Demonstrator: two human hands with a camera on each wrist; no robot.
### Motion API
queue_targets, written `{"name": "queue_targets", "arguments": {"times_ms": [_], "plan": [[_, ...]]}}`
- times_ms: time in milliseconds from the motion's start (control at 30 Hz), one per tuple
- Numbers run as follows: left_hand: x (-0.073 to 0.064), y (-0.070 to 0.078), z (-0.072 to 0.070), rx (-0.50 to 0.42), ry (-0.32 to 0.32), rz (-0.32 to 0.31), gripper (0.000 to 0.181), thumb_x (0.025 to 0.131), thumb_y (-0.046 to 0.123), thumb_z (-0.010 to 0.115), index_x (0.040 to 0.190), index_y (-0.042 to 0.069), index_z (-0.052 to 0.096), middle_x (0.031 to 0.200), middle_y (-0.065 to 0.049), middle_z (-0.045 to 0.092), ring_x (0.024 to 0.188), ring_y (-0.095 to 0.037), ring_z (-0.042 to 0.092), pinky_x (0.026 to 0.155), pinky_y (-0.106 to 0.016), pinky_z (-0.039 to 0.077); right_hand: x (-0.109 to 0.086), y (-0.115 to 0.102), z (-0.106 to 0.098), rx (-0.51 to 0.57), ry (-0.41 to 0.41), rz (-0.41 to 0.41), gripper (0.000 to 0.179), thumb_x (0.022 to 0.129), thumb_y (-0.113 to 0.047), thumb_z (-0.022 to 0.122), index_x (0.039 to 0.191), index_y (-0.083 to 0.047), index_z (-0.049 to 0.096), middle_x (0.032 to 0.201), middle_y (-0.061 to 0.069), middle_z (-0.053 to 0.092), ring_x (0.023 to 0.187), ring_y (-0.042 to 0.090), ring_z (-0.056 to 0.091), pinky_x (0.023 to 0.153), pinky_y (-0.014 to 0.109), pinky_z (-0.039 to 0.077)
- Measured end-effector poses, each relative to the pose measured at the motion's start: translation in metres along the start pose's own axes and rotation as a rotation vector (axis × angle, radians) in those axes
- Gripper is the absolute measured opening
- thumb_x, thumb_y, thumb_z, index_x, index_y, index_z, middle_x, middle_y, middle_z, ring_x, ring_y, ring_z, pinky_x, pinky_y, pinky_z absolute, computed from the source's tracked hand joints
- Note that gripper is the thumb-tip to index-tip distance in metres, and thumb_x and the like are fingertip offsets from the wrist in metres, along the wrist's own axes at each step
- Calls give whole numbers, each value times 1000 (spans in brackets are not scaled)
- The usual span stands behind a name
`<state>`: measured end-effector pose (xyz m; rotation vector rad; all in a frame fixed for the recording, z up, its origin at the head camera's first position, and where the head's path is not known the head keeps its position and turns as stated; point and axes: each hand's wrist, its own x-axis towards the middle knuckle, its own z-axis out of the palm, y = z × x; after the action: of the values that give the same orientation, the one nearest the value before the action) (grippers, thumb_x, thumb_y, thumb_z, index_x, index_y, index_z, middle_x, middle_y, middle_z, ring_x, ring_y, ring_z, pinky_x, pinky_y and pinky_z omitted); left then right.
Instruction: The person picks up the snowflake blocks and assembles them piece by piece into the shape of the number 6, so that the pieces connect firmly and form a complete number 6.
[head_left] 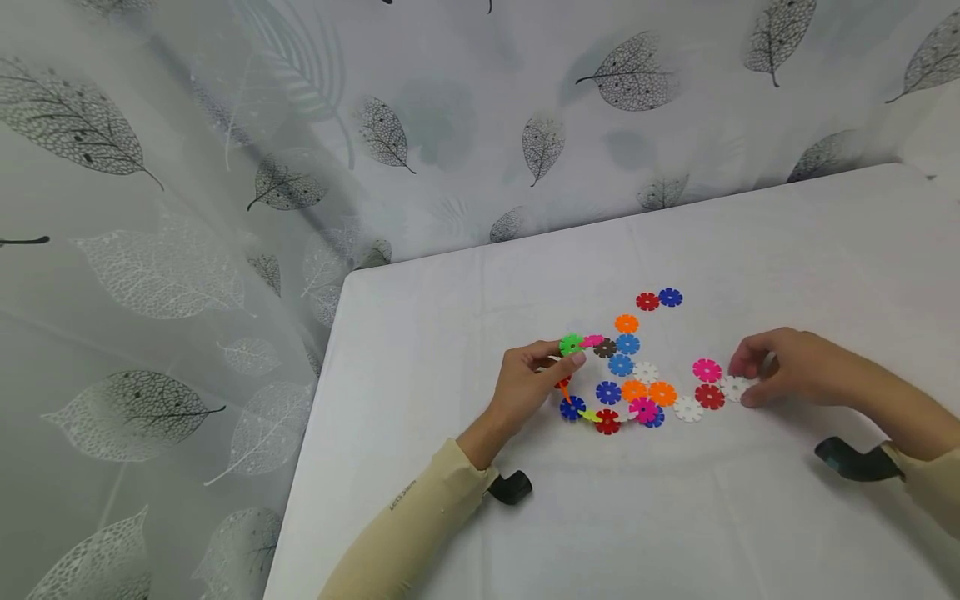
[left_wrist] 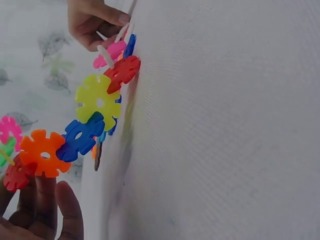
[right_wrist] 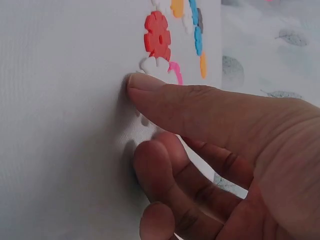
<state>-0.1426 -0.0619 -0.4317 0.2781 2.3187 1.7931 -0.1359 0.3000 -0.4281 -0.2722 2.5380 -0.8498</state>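
Flower-shaped plastic interlocking discs in many colours are linked into a chain on the white table. My left hand (head_left: 531, 379) grips the chain's left end by a red disc (left_wrist: 19, 173), below a green disc (head_left: 572, 345). That end is lifted, with an orange disc (left_wrist: 45, 153), a blue disc (left_wrist: 81, 137) and a yellow disc (left_wrist: 97, 102) running from it. At the chain's right end my right hand (head_left: 783, 367) holds a white disc (head_left: 733, 387) by its edges between thumb and fingers. This disc joins a red disc (head_left: 709, 397); the thumb partly hides it in the right wrist view.
A red disc (head_left: 647, 302) and a blue disc (head_left: 671, 297) lie linked at the back of the group. Behind the white table (head_left: 420, 350) hangs a leaf-patterned cloth (head_left: 465, 125). Dark wrist-camera mounts (head_left: 510, 487) stick out beside both sleeves.
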Motion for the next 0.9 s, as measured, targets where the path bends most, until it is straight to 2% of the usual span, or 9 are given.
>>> {"name": "queue_targets", "arguments": {"times_ms": [233,467,567,700,800,900], "plan": [[0,2,2,-1,-39,-6,27,92,30,76,114,15,79,97,5,71,82,-14,62,61,-26,45,-1,-13,3,7,-16,-74,30,76,-27,89,93,-13,68,83,-2,62,79,18,57,61,29,52],[-2,3,2,23,-47,-9,26,92,29,77,112,13,79,96,6,72,82,-13,63,62,-26,47,0,-36,7,130,-34,-211,30,82,-25,85,103,-11,70,85,-2,65,73,16,64,64,28,56],[-2,4,3,12,-46,8,25,92,28,77,112,13,79,97,4,72,81,-13,63,60,-25,46,3,-51,11,148,27,-241,29,84,-24,84,107,-10,72,89,-1,67,71,15,65,63,28,56],[-3,3,4,-18,-51,30,23,94,25,75,111,11,79,98,0,72,80,-13,63,58,-24,44,9,-71,18,160,163,-250,30,84,-22,84,108,-8,73,96,2,70,71,13,66,61,29,57],[-3,4,4,-29,-63,42,22,95,25,74,111,10,79,98,-1,74,82,-14,64,60,-24,45,13,-81,22,213,247,-253,28,86,-20,83,108,-7,72,97,5,72,70,12,69,63,31,59],[-4,5,5,-38,-72,50,22,96,24,72,111,9,78,96,-2,75,83,-15,65,66,-31,50,15,-87,25,282,305,-269,26,88,-19,81,108,-6,71,98,8,72,69,14,70,67,31,59]]}}
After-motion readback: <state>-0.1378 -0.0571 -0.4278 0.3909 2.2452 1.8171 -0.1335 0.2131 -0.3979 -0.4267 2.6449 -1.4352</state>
